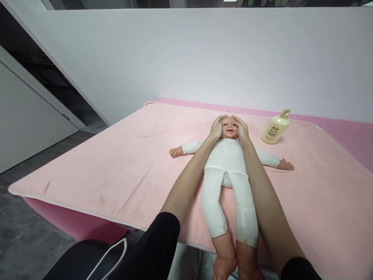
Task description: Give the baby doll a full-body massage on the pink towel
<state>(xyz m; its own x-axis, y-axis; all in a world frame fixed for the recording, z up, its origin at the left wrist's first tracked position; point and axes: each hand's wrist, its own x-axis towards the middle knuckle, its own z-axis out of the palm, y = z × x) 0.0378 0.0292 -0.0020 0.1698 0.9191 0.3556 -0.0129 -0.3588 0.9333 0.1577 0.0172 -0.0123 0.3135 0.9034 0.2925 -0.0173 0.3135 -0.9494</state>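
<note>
A baby doll (pixel 225 155) with a white cloth body lies on its back on a pink blanket (pixel 116 155), its head away from me and its arms spread out. My left hand (pixel 217 127) rests against the left side of the doll's head, fingertips on the forehead. On the other side, my right hand (pixel 241 128) lies along the head in the same way. Both hands are spread flat, cupping the head without gripping it. The doll's face shows between them. Its feet reach over the blanket's near edge.
A pale yellow pump bottle (pixel 275 128) stands tilted in view on the blanket, right of the doll's head. Behind the table is a white wall (pixel 204 58). A black item with a white cord (pixel 124 249) is at the lower left.
</note>
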